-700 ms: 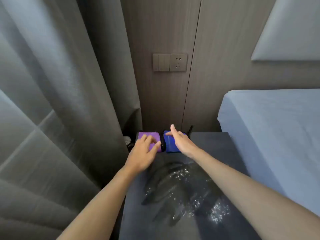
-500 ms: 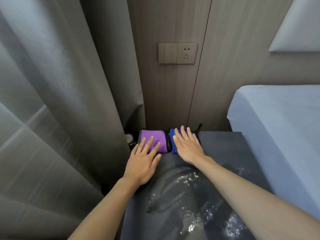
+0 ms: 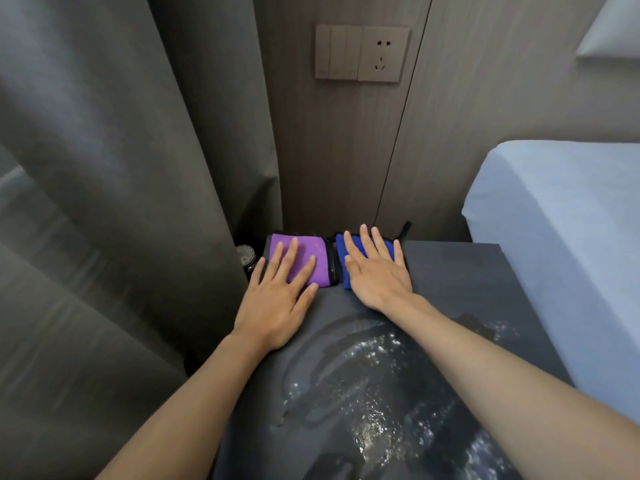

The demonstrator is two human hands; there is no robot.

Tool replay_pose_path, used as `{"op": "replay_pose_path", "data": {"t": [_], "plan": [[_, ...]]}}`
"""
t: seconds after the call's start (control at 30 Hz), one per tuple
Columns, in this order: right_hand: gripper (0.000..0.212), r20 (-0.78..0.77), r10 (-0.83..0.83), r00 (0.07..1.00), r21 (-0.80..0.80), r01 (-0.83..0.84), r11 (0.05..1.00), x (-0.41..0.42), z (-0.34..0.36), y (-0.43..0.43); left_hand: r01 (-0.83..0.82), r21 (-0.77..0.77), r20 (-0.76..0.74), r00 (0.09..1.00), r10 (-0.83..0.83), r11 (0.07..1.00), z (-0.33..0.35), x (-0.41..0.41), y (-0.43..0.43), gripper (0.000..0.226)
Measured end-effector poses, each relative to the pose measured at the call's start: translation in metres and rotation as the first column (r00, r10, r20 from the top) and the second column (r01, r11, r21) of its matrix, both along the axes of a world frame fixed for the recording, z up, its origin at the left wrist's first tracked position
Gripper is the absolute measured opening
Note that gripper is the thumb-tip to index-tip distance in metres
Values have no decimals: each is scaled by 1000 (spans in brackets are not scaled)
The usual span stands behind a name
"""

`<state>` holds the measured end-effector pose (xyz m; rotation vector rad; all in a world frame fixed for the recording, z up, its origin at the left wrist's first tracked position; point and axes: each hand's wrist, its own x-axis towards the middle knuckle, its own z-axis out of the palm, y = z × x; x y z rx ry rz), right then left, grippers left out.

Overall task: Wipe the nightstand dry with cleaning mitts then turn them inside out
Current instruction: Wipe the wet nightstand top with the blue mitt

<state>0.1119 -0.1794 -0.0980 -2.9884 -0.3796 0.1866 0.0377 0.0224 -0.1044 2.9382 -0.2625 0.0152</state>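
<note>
My left hand (image 3: 277, 299) lay open and flat on the purple mitt (image 3: 304, 261), my right hand (image 3: 375, 271) likewise spread on the blue mitt (image 3: 346, 258), both mitts side by side at the back edge of the nightstand (image 3: 467, 282). Neither was gripped yet. I judged it best to find each cuff and slide my fingers fully in before touching the water (image 3: 367, 403) nearer me.

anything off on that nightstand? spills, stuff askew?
Yes: water is spilled over the near and middle part of the dark nightstand, smeared in streaks with glinting droplets. The purple mitt and blue mitt lie side by side at the back edge, squared up, a flat hand on each. Nothing looks damaged.
</note>
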Motion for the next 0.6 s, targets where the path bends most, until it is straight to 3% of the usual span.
{"op": "replay_pose_path", "data": {"t": [0.4,0.6], "plan": [[53,-1,182,983,-23,-182,983,2,3,-35,8,3,-4,1000,-8,1000,4,-4,1,87],[52,2,171,985,-44,-170,984,8,2,-83,0,26,1,1000,0,1000,2,-2,1,76]]}}
